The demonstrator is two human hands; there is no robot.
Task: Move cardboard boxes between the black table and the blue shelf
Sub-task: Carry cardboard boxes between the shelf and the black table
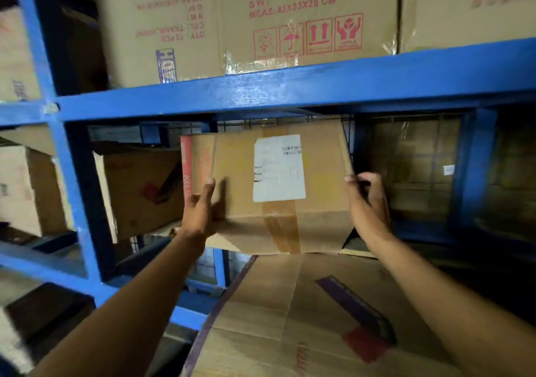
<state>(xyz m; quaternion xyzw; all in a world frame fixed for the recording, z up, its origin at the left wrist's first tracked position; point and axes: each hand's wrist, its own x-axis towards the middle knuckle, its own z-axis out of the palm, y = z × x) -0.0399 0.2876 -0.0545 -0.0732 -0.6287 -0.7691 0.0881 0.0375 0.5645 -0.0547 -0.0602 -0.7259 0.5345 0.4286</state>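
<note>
- Shelf (72, 173): blue, cartons (290, 14) on its upper level
- left grip (200, 208): fingers straight, pressed on the box's (232, 170) left side
- box: taped, white label, held in the middle bay
- right grip (368, 199): fingers curled round the box's right edge

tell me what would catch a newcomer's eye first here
The box with a white label, held at the mouth of the middle bay. The left hand presses its left side with straight fingers, and the right hand curls round its right edge. Next comes the bright blue shelf beam just above, carrying a big box with red print.
</note>
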